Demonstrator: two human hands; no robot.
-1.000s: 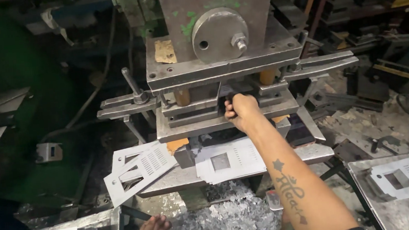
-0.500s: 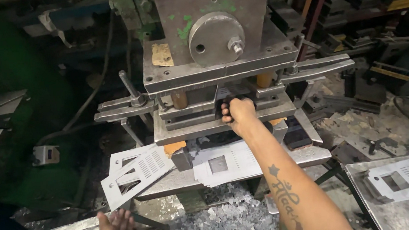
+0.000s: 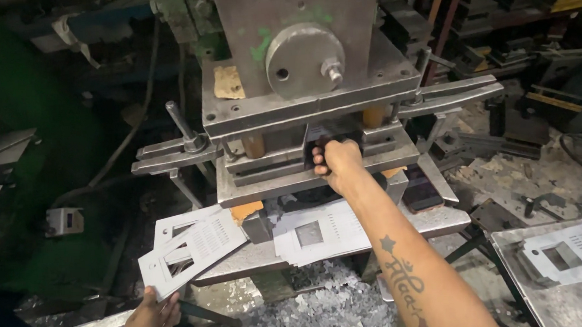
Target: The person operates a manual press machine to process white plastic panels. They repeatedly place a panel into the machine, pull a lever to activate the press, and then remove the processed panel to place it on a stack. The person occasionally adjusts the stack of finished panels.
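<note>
Risen, left hand [image 3: 150, 323] clenches a punched plate [image 3: 191, 249] slanting up-right; right hand's [image 3: 337, 163] grip unclear inside press [image 3: 308, 114]

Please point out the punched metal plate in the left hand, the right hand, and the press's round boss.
punched metal plate [image 3: 191, 254], head view, slotted middle
right hand [image 3: 337, 164], head view, knuckles
round boss [image 3: 304, 59], head view, flat face
</note>
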